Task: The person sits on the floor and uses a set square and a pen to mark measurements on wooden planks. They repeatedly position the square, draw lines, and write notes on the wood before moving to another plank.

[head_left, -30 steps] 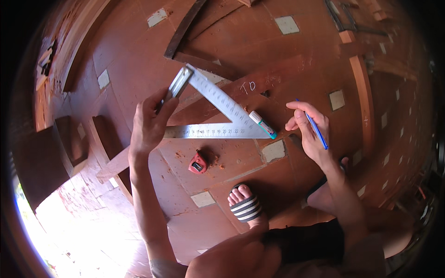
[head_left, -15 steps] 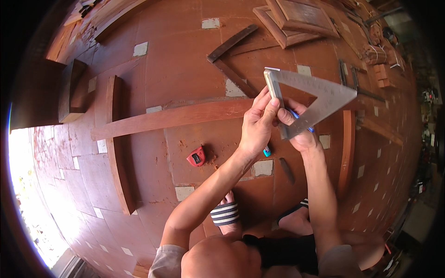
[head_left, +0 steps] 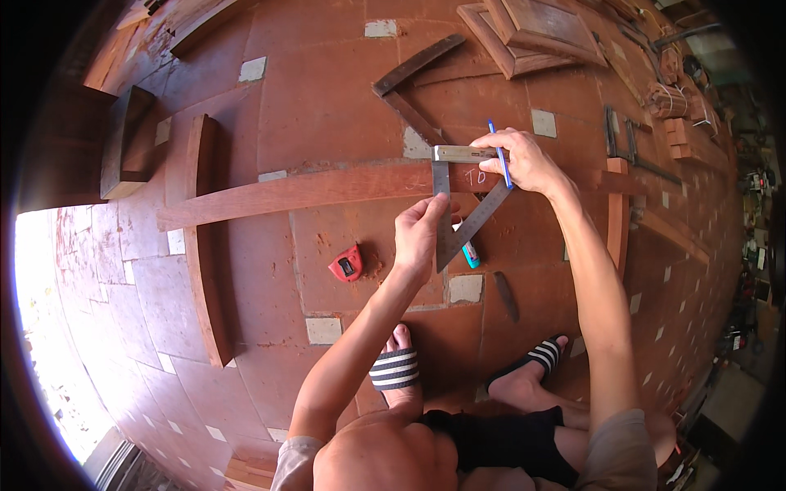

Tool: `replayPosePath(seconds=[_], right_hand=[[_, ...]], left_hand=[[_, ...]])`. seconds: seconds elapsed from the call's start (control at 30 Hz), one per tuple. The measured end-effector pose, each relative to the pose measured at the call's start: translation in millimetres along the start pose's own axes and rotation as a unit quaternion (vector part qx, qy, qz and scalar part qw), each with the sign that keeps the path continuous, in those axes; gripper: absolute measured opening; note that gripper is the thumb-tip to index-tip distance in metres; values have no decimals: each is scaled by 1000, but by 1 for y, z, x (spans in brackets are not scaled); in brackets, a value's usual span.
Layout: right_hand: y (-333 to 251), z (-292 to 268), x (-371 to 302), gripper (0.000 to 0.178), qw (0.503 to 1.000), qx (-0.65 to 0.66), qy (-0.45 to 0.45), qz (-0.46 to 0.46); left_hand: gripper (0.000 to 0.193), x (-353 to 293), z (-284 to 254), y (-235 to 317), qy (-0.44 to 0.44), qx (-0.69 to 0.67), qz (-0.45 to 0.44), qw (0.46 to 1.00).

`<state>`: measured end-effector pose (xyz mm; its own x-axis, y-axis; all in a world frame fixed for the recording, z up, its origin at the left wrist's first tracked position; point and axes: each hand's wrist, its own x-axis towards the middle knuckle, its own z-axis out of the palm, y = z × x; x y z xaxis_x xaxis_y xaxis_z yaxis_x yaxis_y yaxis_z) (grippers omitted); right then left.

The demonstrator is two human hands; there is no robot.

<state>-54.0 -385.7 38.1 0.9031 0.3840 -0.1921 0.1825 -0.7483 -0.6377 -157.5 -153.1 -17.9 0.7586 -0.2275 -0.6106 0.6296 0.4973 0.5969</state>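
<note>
A metal triangle square [head_left: 476, 223] lies across the long reddish wooden beam [head_left: 327, 196], its thick stock along the beam's far edge. My left hand [head_left: 417, 235] pinches the square's blade just on the near side of the beam. At the other end of the stock is my right hand [head_left: 528, 162], its fingers closed on the stock with a blue pen [head_left: 499, 155] held upright among them. Pale handwritten marks show on the beam between the hands. Partly under the square, a turquoise-ended tool [head_left: 470, 254] rests on the floor.
The beam lies across two wooden supports, a left one [head_left: 211, 295] and a right one [head_left: 617, 221]. A red tape measure [head_left: 346, 263] and a dark flat strip [head_left: 506, 296] are on the tiled floor near my feet. Beyond are a dark L-shaped piece [head_left: 419, 65] and framed panels [head_left: 540, 33].
The square has turned and come down from the air onto the beam. My left hand has shifted left and nearer to its blade; my right hand has moved farther away, onto the stock.
</note>
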Motion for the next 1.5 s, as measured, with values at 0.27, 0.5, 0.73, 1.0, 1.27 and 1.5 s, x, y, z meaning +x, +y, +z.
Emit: replayPosePath(seconds=[0.27,0.5,0.73,1.0,1.27,1.5], right_hand=[[5,4,3,39,998,-10,31,-45],[-2,1,5,37,998,-16,25,-57],[-3,-1,7,40,1000,-14,-11,-10],[3,1,8,40,1000,-13,-10,-12],[4,4,8,35,1000,-10,12,-27],[5,5,8,36,998,-1,24,-52]], left_hand=[[30,6,12,3,30,25,9,999],[29,7,14,-1,48,4,-8,999],[26,8,11,-10,33,11,32,999],[26,11,10,-12,28,8,39,999],[27,11,8,-11,17,7,41,999],[27,11,8,-11,16,10,42,999]])
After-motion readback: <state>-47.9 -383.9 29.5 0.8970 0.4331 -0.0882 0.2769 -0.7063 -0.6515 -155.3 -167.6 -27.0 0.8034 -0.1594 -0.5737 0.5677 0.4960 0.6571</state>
